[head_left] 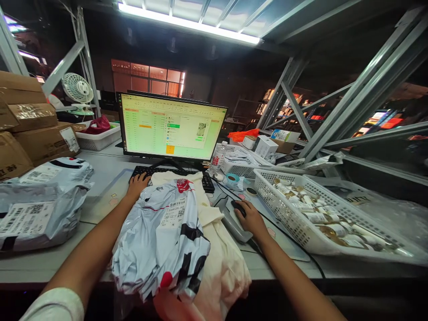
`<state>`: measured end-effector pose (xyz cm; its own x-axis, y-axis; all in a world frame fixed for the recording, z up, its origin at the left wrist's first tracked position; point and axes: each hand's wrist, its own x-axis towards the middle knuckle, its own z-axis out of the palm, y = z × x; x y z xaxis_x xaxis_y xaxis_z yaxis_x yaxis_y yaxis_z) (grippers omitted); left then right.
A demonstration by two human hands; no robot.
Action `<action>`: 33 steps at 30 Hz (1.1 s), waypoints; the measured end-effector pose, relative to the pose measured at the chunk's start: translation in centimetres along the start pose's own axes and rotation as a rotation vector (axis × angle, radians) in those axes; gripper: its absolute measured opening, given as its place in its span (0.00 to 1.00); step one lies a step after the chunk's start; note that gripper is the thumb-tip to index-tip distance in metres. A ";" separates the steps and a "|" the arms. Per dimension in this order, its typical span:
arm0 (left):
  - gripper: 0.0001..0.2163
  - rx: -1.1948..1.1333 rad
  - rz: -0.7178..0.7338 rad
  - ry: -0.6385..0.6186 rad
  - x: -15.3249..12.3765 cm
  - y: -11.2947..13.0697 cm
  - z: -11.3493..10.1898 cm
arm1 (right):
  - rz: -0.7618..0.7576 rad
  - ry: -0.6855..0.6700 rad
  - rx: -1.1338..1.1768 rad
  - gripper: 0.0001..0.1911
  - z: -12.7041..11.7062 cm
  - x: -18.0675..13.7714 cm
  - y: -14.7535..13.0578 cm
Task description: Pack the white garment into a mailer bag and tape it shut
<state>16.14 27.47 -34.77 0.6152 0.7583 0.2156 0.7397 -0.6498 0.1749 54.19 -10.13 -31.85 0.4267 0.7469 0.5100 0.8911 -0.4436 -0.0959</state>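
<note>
As the head view shows, the left hand (pixel 139 183) lies on the left end of the black keyboard (pixel 208 183), its fingers loosely spread over the keys; whether any key is pressed down cannot be told. The left forearm reaches in from the near left, palm facing down. To the right, the right hand (pixel 250 217) is curled around the black mouse (pixel 238 207), palm down, its forearm slanting in from the near right. A grey scanner (pixel 231 224) lies just left of that hand. Between the forearms, a white plastic package (pixel 142 238) with a printed label rests on a cream cloth (pixel 222 261), which covers part of the keyboard. At the far side stands a lit monitor (pixel 145 138); on the right, a white basket (pixel 284 217) holds small bottles (pixel 309 206).
</note>
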 end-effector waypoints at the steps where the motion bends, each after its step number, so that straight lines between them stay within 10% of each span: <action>1: 0.29 -0.010 -0.001 -0.002 0.0 0.0 -0.1 | -0.002 0.003 -0.004 0.26 0.0 0.0 0.0; 33: 0.17 -0.334 -0.255 0.348 -0.3 -1.2 -0.9 | -0.248 0.133 -0.041 0.26 1.2 0.3 1.9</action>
<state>14.83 27.94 -34.19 0.2591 0.8687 0.4222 0.6919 -0.4719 0.5464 56.21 -10.15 -32.85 0.1704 0.7648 0.6213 0.9575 -0.2773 0.0789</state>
